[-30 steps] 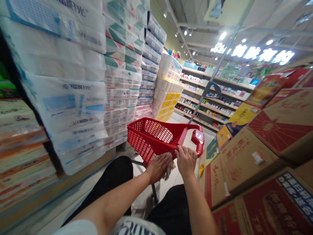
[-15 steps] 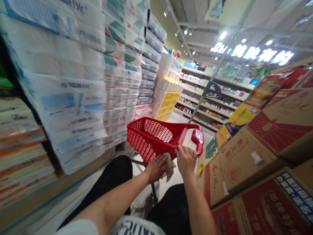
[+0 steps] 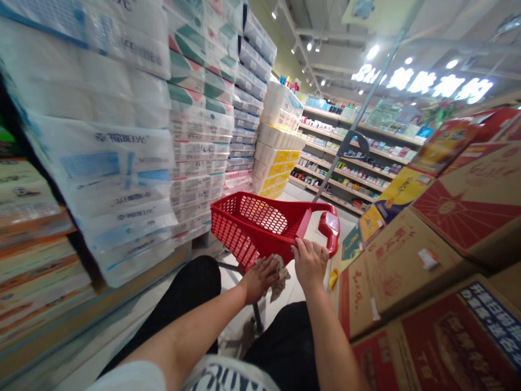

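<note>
A red plastic shopping cart (image 3: 252,220) stands in a store aisle just in front of my knees. My left hand (image 3: 260,277) presses a crumpled pale cloth (image 3: 280,274) against the cart's near lower side, fingers closed over the cloth. My right hand (image 3: 310,263) grips the cart's red handle (image 3: 330,231) at its near end, fingers curled round it. My legs in dark trousers show below the arms.
Tall stacks of wrapped paper-tissue packs (image 3: 122,152) line the left side on a low pallet. Red and brown cardboard cartons (image 3: 427,260) are piled close on the right. Product shelves (image 3: 350,168) run along the far wall. A narrow strip of pale floor (image 3: 240,320) runs between.
My left hand with the cloth has slid a little lower and left along the cart's side. The right hand stays on the handle. The view has shifted slightly.
</note>
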Demonstrator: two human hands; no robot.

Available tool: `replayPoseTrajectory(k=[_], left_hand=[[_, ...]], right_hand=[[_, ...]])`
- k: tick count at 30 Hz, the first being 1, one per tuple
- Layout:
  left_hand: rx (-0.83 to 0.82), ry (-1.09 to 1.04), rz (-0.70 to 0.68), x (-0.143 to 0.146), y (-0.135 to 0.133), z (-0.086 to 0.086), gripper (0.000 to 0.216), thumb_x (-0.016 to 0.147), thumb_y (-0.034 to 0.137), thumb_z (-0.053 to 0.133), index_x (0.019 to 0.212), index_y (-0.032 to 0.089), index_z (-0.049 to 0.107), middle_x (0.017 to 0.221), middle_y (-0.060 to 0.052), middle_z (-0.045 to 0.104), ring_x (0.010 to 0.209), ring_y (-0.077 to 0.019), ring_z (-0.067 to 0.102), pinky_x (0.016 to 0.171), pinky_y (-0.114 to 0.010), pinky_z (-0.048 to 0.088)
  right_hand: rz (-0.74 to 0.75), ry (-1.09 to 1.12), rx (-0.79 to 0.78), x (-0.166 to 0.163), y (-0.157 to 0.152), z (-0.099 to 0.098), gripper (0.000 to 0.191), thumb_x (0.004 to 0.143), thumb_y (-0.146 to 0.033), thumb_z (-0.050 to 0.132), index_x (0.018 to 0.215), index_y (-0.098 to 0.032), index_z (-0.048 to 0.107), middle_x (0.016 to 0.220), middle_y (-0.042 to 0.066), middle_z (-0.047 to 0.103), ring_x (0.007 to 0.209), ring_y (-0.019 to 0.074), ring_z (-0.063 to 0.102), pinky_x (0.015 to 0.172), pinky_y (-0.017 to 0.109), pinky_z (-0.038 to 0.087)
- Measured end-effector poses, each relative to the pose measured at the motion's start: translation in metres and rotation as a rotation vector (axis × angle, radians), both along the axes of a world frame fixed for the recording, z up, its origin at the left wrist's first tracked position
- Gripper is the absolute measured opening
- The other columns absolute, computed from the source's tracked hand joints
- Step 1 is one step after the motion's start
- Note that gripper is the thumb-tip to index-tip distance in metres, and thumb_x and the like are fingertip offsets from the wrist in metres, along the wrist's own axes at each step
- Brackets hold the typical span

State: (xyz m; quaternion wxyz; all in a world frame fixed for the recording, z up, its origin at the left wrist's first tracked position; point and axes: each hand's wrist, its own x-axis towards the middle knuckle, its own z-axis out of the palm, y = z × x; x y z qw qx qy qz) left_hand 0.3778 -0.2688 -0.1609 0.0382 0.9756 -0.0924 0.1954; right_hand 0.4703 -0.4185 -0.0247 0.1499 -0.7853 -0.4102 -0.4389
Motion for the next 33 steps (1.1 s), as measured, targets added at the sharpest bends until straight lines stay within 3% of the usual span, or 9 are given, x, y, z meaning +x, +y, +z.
replayPoseTrajectory(k=[18, 24, 33], left_hand=[[-0.096, -0.041, 0.026, -0.001, -0.001, -0.014, 0.063, 0.079, 0.022, 0.064, 0.139, 0.025, 0.045, 0.163, -0.013, 0.005, 0.147, -0.0354, 0.018, 0.116, -0.054, 0.025], [-0.074, 0.01, 0.069, -0.005, -0.005, -0.021, 0.069, 0.082, 0.023, 0.062, 0.146, 0.025, 0.036, 0.163, -0.013, -0.003, 0.147, -0.0343, 0.016, 0.115, -0.052, 0.028], [-0.13, -0.075, 0.137, -0.001, -0.018, -0.047, 0.049, 0.088, 0.023, 0.05, 0.137, 0.022, 0.05, 0.162, -0.013, 0.008, 0.147, -0.0373, 0.014, 0.114, -0.059, 0.027]], right_hand=[[-0.003, -0.013, 0.012, 0.004, 0.001, -0.003, 0.023, 0.097, -0.032, 0.051, 0.112, -0.022, 0.065, 0.103, 0.006, 0.069, 0.092, 0.021, 0.054, 0.092, 0.039, 0.026], [-0.015, -0.012, 0.004, 0.002, 0.001, -0.002, 0.023, 0.098, -0.032, 0.051, 0.112, -0.022, 0.065, 0.104, 0.005, 0.07, 0.094, 0.0211, 0.054, 0.094, 0.038, 0.025], [-0.007, -0.023, 0.015, 0.003, 0.001, -0.002, 0.022, 0.097, -0.032, 0.052, 0.111, -0.022, 0.065, 0.102, 0.005, 0.07, 0.093, 0.021, 0.054, 0.093, 0.038, 0.026]])
